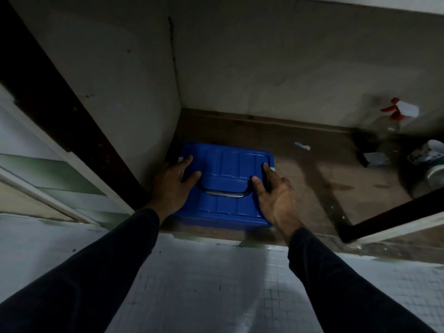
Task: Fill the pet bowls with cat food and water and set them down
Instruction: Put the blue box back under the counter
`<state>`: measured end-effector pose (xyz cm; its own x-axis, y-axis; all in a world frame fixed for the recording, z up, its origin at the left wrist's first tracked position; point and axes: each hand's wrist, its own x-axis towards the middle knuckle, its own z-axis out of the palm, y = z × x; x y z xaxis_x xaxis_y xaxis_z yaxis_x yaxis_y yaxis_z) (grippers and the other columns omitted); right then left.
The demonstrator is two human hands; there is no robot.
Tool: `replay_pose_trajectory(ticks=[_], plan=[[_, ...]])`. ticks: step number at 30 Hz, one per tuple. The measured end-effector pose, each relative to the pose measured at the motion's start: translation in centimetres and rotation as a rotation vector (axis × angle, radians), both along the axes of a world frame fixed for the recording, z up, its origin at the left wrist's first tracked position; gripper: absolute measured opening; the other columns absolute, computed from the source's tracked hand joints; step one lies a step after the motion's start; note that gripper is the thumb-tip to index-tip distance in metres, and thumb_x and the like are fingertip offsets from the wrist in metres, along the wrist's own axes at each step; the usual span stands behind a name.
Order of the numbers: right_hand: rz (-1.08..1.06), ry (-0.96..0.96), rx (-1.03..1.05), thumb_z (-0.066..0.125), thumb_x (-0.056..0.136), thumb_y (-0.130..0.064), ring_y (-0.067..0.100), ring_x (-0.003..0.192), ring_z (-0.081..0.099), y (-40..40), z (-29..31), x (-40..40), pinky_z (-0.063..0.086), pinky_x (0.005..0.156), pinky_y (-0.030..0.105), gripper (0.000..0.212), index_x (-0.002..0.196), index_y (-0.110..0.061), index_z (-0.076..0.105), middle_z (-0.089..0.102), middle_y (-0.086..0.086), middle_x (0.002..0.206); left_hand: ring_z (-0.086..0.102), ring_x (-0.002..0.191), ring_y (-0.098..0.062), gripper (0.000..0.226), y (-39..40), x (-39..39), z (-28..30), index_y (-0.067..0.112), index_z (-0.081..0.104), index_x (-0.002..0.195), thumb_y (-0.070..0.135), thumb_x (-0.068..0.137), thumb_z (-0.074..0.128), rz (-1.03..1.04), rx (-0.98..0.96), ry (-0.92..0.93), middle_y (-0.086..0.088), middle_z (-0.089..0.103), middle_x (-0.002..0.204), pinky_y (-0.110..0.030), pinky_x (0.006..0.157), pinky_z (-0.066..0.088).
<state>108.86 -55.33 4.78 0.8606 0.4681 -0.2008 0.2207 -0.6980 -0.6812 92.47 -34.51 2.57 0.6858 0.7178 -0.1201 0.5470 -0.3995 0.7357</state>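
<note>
Two hands are reaching down into a dim corner, and one blue lid point(230, 164) is sitting under them; it is capping a single storage box whose walls and contents are hidden beneath it, so what is inside cannot be told. The box is resting on the brown floor point(312, 169), tucked right into the corner where two pale walls are meeting; one dark handle point(223, 192) is lying flat across the lid's middle. The left hand point(171, 181) is lying over the lid's left edge, its grip spread, fingers straight and touching the plastic, the thumb pointing towards the handle's left end; the right hand point(276, 193) is sitting on the lid's right edge, fingers stretched along the rim and only lightly bent, thumb resting near the handle's right end, nothing pinched; both arms are wearing dark sleeves. No pet bowl is plainly showing; off to the far right, well apart from the box, one spray bottle point(394, 116) with red parts is standing by the wall, blurred, and a pale rounded container point(430, 152) is sitting near the frame's edge, too blurred to identify; one small scrap of litter point(303, 146) is lying on the floor between them and the box.
</note>
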Motion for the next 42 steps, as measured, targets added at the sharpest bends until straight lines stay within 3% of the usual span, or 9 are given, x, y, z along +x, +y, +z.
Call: replay_pose_trajectory(ticks=[6,12,26,30,33,36,39,42], plan=[[0.004,-0.009,0.022,0.053,0.097,-0.058,0.025,0.116,0.053,1.7,0.0,1.8,0.049,0.104,0.044,0.064,0.155,-0.038,0.034,0.046,0.008,0.131,0.034,0.151,-0.026,0.064,1.3,1.4,0.6,0.026,0.038,0.158,0.049,0.101,0.058,-0.005,0.012,-0.020,-0.010,0.033,0.165,-0.037,0.123,0.031],[0.030,-0.036,-0.017,0.053,0.098,-0.056,0.016,0.105,0.046,1.9,0.1,1.9,0.049,0.100,0.036,0.065,0.156,-0.036,0.032,0.041,0.002,0.124,0.034,0.151,-0.024,0.064,0.8,1.6,0.9,0.024,0.039,0.158,0.048,0.101,0.058,0.011,0.060,-0.013,-0.007,0.036,0.164,-0.023,0.116,0.025],[0.062,-0.045,-0.062,0.047,0.100,-0.058,0.024,0.111,0.051,1.6,0.0,1.4,0.048,0.104,0.042,0.065,0.157,-0.032,0.030,0.038,0.007,0.128,0.032,0.151,-0.029,0.066,1.0,1.6,0.7,0.031,0.037,0.158,0.055,0.099,0.054,-0.004,0.028,0.056,-0.012,0.032,0.165,-0.036,0.121,0.027],[0.116,-0.034,-0.119,0.045,0.098,-0.062,0.030,0.124,0.050,1.8,0.1,1.5,0.047,0.108,0.047,0.069,0.158,-0.034,0.025,0.031,0.011,0.146,0.026,0.154,-0.027,0.074,0.4,1.3,1.3,0.031,0.032,0.160,0.063,0.096,0.050,-0.004,0.047,0.089,-0.007,0.026,0.169,-0.038,0.124,0.025],[0.192,-0.028,-0.166,0.047,0.099,-0.060,0.034,0.147,0.029,0.9,0.5,0.9,0.035,0.119,0.050,0.073,0.161,-0.033,0.018,0.009,0.009,0.165,0.013,0.158,-0.027,0.075,-0.9,0.7,2.2,0.028,0.030,0.162,0.060,0.098,0.053,-0.029,0.098,0.157,-0.008,0.011,0.172,-0.040,0.127,0.020],[0.268,-0.051,-0.249,0.043,0.101,-0.059,0.030,0.156,0.007,-0.4,1.2,-0.1,0.019,0.126,0.045,0.074,0.162,-0.032,0.011,-0.005,0.005,0.170,0.003,0.159,-0.028,0.074,-2.5,-0.1,3.2,0.029,0.028,0.162,0.059,0.099,0.052,-0.079,0.147,0.245,-0.010,0.001,0.173,-0.042,0.128,0.017],[0.329,-0.069,-0.344,0.038,0.102,-0.059,0.027,0.157,0.000,-1.8,2.4,-1.4,0.008,0.127,0.038,0.074,0.162,-0.028,0.009,-0.008,0.004,0.170,-0.002,0.159,-0.029,0.071,-4.3,-1.6,4.6,0.030,0.027,0.162,0.058,0.101,0.049,-0.150,0.196,0.330,-0.010,-0.001,0.173,-0.047,0.128,0.017],[0.427,-0.128,-0.409,0.035,0.103,-0.058,0.025,0.157,-0.001,-3.7,3.2,-2.8,0.003,0.126,0.033,0.074,0.163,-0.022,0.008,-0.007,0.005,0.170,0.008,0.158,-0.034,0.080,-6.3,-3.5,6.1,0.020,0.038,0.159,0.068,0.094,0.038,-0.216,0.225,0.389,-0.016,0.012,0.171,-0.049,0.126,0.022]])
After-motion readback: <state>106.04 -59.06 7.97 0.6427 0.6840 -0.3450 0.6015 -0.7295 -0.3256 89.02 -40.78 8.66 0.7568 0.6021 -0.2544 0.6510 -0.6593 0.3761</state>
